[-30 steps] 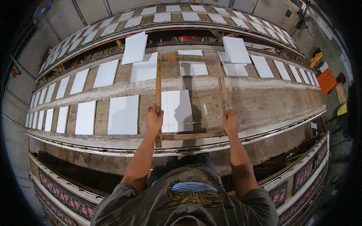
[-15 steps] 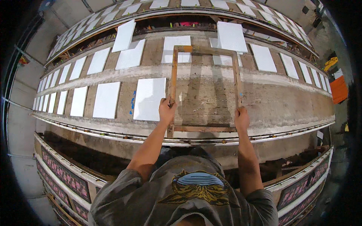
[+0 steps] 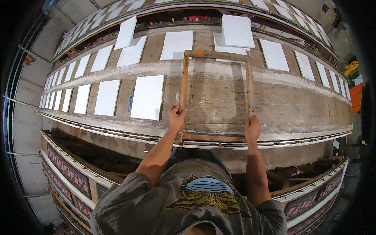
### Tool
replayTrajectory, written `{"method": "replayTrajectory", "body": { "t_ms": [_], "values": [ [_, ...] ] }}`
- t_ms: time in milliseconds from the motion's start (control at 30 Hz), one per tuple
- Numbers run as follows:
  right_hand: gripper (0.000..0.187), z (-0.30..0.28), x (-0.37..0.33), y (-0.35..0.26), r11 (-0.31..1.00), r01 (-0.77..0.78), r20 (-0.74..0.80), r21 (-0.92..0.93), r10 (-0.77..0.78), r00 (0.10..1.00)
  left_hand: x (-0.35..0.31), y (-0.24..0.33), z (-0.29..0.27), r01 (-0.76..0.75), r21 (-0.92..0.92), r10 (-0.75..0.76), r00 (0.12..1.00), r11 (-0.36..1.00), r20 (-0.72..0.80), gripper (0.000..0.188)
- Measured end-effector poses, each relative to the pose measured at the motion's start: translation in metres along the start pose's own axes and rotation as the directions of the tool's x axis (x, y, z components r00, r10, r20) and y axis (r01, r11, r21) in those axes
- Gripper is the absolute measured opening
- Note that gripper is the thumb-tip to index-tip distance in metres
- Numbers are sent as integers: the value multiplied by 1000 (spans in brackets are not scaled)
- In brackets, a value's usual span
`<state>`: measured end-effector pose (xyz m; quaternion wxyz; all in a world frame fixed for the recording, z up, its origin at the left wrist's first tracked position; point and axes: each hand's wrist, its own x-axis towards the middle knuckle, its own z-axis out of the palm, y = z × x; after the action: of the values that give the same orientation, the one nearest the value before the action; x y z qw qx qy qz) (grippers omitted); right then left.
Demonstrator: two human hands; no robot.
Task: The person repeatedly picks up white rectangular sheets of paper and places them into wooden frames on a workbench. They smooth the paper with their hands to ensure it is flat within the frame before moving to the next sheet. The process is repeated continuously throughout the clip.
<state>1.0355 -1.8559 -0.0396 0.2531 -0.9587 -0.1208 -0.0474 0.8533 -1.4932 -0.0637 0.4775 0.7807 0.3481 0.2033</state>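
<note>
A rectangular wooden frame (image 3: 184,84) spans between my two hands, above a long, worn table (image 3: 290,105). My left hand (image 3: 176,117) is closed round its left bar near the bottom corner. On the right bar, at about the same height, my right hand (image 3: 252,129) grips with curled fingers. Bare table surface shows through the frame's opening. A white rectangular panel (image 3: 147,98) lies flat just left of the frame, apart from it. Beyond the frame's top bar lies another white panel (image 3: 176,45).
Rows of similar white panels (image 3: 106,98) run to the left and right. Two panels stand propped at the far side, including one tall one (image 3: 238,31). Another long table carries panels at the back. The table's near rail (image 3: 301,140) passes before my body. An orange sheet (image 3: 356,97) is at far right.
The frame and both hands have shifted right relative to the panels. A gap now shows between the frame and the near left panel. Both hands keep their hold.
</note>
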Motion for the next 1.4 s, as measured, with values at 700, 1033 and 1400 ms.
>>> {"method": "replayTrajectory", "body": {
  "t_ms": [700, 1033, 1400],
  "values": [
    [25, -5, 1, -10, 998, -59, 71, 32, 57, 996, -4, 4, 0, -35, 45, 35, 999, 998, -2, 59],
    [71, -20, 6, -57, 894, -117, 28, -433, 143, 989, -1, 5, -18, -65, 144, 67, 998, 987, -7, 63],
    [69, 92, 21, -301, 945, 326, 201, -14, -317, 927, 101, 19, -118, -137, -44, 130, 981, 990, -148, 51]
  ]
}}
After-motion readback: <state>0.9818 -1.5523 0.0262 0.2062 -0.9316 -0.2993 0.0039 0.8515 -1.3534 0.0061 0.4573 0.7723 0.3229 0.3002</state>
